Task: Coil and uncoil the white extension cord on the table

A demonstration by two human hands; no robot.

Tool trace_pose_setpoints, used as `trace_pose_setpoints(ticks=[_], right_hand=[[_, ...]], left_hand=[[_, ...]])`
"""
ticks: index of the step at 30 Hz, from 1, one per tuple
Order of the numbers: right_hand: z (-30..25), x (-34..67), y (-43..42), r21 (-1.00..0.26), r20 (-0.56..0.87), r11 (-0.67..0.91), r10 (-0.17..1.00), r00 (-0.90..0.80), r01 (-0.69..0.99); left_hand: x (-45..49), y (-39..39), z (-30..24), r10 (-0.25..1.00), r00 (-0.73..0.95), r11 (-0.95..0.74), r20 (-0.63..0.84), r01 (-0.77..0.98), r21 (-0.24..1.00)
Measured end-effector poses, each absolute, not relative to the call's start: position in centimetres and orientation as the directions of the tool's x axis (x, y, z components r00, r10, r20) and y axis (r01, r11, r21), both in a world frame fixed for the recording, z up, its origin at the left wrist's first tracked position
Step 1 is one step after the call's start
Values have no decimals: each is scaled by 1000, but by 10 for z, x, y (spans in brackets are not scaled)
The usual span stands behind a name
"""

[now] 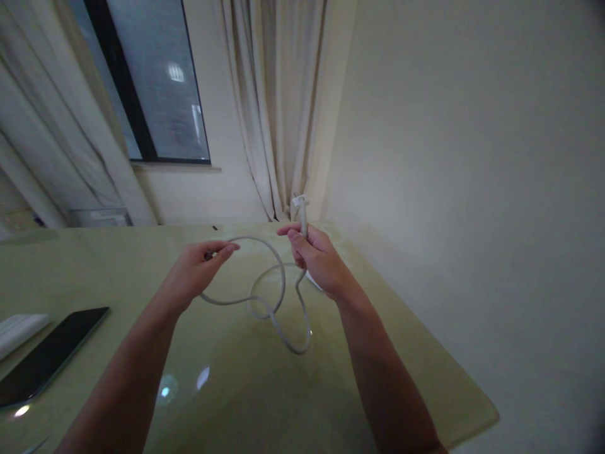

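A white cable (278, 296) hangs in loose loops between my hands above a pale green table (246, 391). My left hand (198, 268) pinches the cable between thumb and fingers near one end of a loop. My right hand (316, 257) is closed around the cable's other end, holding it upright so the white plug (300, 203) sticks up above my fist. The lowest loop dangles close to the tabletop; whether it touches is unclear.
A dark tablet or phone (50, 353) lies at the table's left, beside a white object (19, 329) at the edge. Curtains (278, 107) and a window (151, 82) stand behind the table. A plain wall (472, 189) runs along the right.
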State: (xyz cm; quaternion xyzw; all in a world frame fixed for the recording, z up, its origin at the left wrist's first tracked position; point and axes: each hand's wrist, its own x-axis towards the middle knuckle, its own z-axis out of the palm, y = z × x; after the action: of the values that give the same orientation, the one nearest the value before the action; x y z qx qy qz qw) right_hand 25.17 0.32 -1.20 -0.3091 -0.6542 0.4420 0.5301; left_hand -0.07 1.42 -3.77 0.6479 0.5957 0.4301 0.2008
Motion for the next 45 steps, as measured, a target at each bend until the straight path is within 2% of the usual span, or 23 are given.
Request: trace_pose_setpoints(ticks=[6, 10, 13, 17, 19, 21, 23, 26, 30, 32, 34, 37, 40, 45], right_hand=[[-11, 262, 9, -816, 532, 525, 846, -41, 243], [-4, 267, 3, -739, 586, 541, 810, -12, 401], [-3, 267, 2, -786, 559, 533, 829, -8, 314], [-5, 264, 4, -864, 503, 504, 863, -34, 3], [-4, 261, 5, -844, 531, 526, 847, -25, -107], [-3, 259, 4, -794, 596, 591, 803, 13, -142], [-2, 259, 4, -749, 652, 654, 756, 54, -107], [-1, 261, 3, -718, 695, 695, 713, 87, 40], [-2, 271, 5, -675, 722, 681, 689, 63, 285], [-2, 276, 6, -693, 693, 644, 719, 54, 324], [0, 279, 6, -787, 598, 576, 801, 38, 222], [5, 279, 5, -921, 380, 370, 922, -76, -121], [11, 277, 2, -895, 311, 259, 946, -92, -362], [20, 272, -11, -827, 334, 312, 942, 37, -467]], left_hand=[[-10, 19, -43, 933, -120, -199, 340, 615, 763], [-11, 19, -43, 932, -115, -208, 344, 606, 768], [-9, 18, -42, 936, -111, -201, 335, 611, 766], [-8, 17, -41, 938, -96, -202, 333, 630, 750], [-8, 17, -40, 937, -95, -200, 336, 643, 740], [-8, 16, -40, 935, -94, -204, 342, 649, 733], [-8, 16, -39, 935, -80, -213, 346, 651, 728], [-6, 16, -40, 937, -68, -217, 343, 657, 722], [-6, 17, -40, 932, -75, -225, 354, 647, 729], [-7, 17, -40, 937, -78, -213, 341, 646, 733], [-11, 18, -41, 942, -91, -186, 323, 659, 729], [-17, 23, -47, 952, -98, -151, 289, 671, 726], [-21, 30, -59, 967, -26, -171, 253, 671, 722], [-20, 46, -82, 957, 150, -279, 247, 702, 655]])
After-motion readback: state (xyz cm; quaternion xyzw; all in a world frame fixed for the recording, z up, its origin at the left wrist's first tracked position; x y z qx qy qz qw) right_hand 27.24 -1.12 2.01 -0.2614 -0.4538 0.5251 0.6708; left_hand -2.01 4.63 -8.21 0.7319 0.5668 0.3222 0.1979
